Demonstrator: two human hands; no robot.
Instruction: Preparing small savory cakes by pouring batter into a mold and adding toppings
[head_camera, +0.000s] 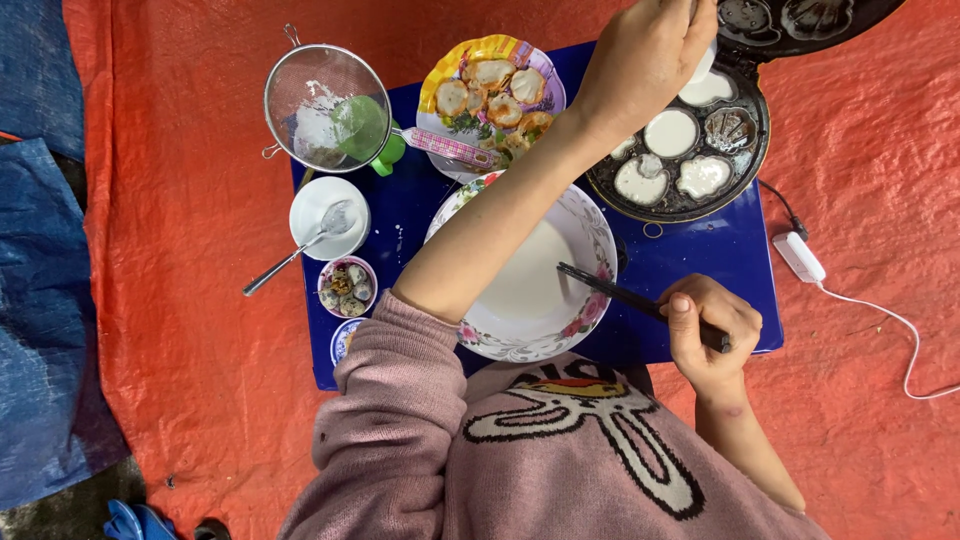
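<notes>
My left hand reaches across to the black moulded pan at the top right and is shut on a small white scoop over one of its hollows. Several hollows hold white batter. My right hand grips black chopsticks near the front edge of the blue table. Their tips rest inside the large flowered bowl of white batter. My left forearm crosses over that bowl.
A yellow plate of browned cakes stands behind the bowl. To its left is a wire sieve over a green cup. A white bowl with a spoon, a small bowl of speckled eggs, and a white corded switch lie on the orange tarp.
</notes>
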